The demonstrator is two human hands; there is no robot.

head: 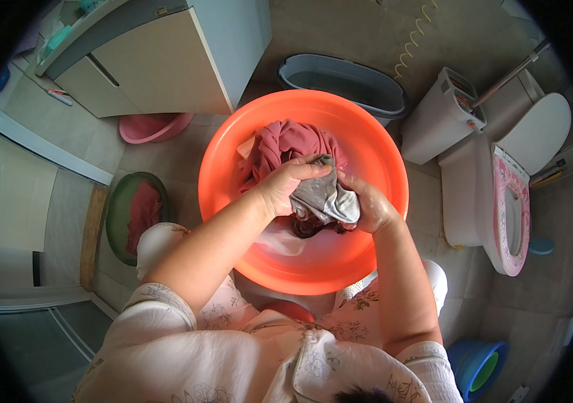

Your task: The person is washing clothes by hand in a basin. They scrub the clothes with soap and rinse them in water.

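Observation:
A bunched grey and white cloth, seemingly wet, is held up between my two hands over a large orange plastic basin. My left hand pinches it from the left, thumb on top. On the other side, my right hand grips its pale edge. Behind the cloth lies a heap of dusty-red fabric, draped over a pale block that is partly hidden. Dark maroon cloth shows just below the grey one. Cloudy water covers part of the basin's bottom.
A grey oval tub with water stands behind the basin. To the right are a white bin and a toilet. On the left, a green basin holds red cloth, near a pink basin under the cabinet. Blue basins sit lower right.

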